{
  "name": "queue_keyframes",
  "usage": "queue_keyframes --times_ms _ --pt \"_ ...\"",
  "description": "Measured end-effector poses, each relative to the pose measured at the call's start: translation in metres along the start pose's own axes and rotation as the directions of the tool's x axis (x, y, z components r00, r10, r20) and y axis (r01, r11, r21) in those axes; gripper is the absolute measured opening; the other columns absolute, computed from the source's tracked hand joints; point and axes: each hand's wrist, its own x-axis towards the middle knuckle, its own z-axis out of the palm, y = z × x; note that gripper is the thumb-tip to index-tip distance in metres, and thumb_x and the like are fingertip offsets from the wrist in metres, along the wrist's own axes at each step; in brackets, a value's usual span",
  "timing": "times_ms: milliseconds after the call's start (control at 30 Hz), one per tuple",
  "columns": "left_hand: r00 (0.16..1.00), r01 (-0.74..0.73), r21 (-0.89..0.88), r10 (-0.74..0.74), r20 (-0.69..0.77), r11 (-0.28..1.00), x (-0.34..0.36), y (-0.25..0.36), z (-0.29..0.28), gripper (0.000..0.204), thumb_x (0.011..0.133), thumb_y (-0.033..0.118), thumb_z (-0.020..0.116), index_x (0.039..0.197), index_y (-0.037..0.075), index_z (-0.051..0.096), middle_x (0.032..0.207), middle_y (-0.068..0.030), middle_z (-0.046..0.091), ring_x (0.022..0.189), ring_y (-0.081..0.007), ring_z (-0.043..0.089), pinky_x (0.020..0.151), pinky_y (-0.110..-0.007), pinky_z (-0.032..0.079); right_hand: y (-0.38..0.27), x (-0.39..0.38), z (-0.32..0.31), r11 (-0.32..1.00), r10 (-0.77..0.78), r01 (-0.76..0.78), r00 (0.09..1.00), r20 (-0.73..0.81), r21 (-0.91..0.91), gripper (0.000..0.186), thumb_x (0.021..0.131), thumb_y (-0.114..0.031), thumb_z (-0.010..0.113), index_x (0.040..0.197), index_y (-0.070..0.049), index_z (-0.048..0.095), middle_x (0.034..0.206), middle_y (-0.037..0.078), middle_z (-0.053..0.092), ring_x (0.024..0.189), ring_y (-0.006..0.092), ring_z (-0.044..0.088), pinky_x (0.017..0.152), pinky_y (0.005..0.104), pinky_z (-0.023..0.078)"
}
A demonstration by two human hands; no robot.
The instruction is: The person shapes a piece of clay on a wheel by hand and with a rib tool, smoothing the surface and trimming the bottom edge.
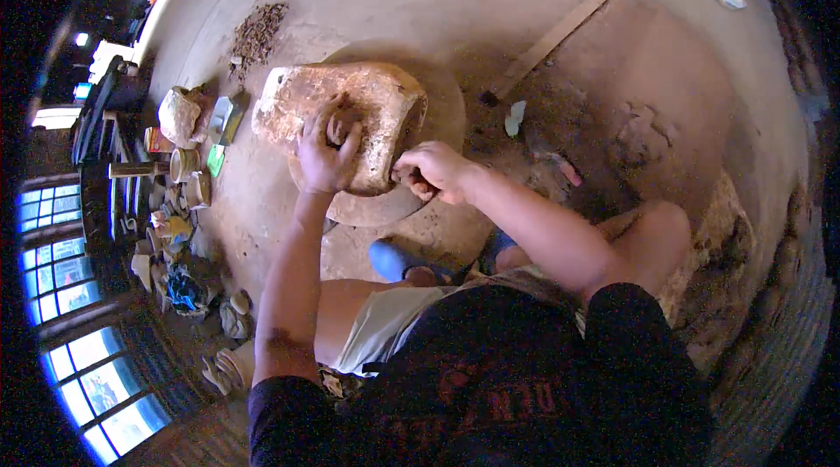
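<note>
A large, rough block [289,98], pale with rusty brown stains, lies on a round flat disc [442,112] in front of me. My left hand [328,150] rests on the block's top with its fingers curled around a small brown hollow or lump that is too hidden to make out. At the block's lower right edge, my right hand [437,169] has bent fingers pressed together, partly tucked against the edge; whatever they may hold is unclear. My feet in blue footwear [394,257] are just below the disc.
A long board [560,29] lies at upper right. Brown fragments [255,34] are heaped at upper left. A pale rock [179,117], wooden pieces, round containers [184,165] and assorted items line the left side by the windows. A pale scrap [514,119] lies right of the disc.
</note>
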Motion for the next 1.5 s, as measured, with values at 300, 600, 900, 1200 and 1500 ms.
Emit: queue_keyframes --times_ms 300,600,900,1200,1500 --pt "0.995 -0.077 -0.076 0.082 0.059 0.994 0.001 -0.010 -0.012 0.053 0.083 0.023 0.077 0.132 0.009 0.066 0.133 -0.0161 0.067 0.125 -0.0345 0.062 0.111 -0.045 0.042 -0.031 0.007 -0.039 0.778 -0.130 0.097 0.991 0.008 0.621 0.020 0.098 -0.020 0.060 0.085 -0.005 0.058 0.065 -0.005 0.047 0.048 0.0038 0.040 0.042 0.0211 0.029" --pt "0.994 -0.090 -0.062 0.093 0.058 0.994 0.000 -0.011 -0.016 0.054 0.082 0.022 0.078 0.132 0.006 0.065 0.127 -0.0185 0.068 0.120 -0.0374 0.063 0.104 -0.044 0.049 -0.021 -0.009 0.009 0.061 -0.614 0.165 0.783 0.093 -0.984 0.023 0.095 -0.023 0.057 0.096 -0.002 0.066 0.088 0.026 0.068 0.083 0.0430 0.069 0.074 0.0539 0.053" --pt "0.986 -0.159 -0.020 0.157 -0.053 0.987 0.003 0.014 -0.005 0.046 0.082 0.027 0.079 0.123 0.008 0.070 0.116 -0.0168 0.069 0.111 -0.0363 0.063 0.100 -0.046 0.046 0.023 -0.054 0.021 0.208 -0.712 0.348 0.695 0.103 -0.914 0.041 0.088 -0.030 0.078 0.116 -0.002 0.069 0.107 0.021 0.067 0.096 0.0387 0.068 0.082 0.0497 0.055" --pt "0.893 0.178 -0.302 -0.025 0.450 0.937 -0.036 0.126 -0.002 0.045 0.103 0.045 0.058 0.094 0.001 0.067 0.081 -0.0199 0.066 0.077 -0.0374 0.066 0.071 -0.042 0.051 -0.011 -0.100 -0.005 -0.369 -0.739 0.288 0.485 0.467 -0.884 0.051 0.079 -0.019 0.079 0.120 0.005 0.063 0.106 0.021 0.061 0.091 0.0404 0.066 0.081 0.0448 0.058" --pt "0.715 0.543 -0.437 -0.122 0.688 0.717 -0.017 0.157 -0.018 0.032 0.099 0.032 0.069 0.094 0.000 0.066 0.080 -0.0019 0.059 0.075 -0.0117 0.054 0.068 -0.028 0.045 -0.030 -0.119 -0.001 -0.032 -0.853 0.382 0.471 0.224 -0.924 0.033 0.082 -0.015 0.074 0.107 0.006 0.066 0.104 0.024 0.066 0.094 0.0428 0.067 0.080 0.0497 0.056"
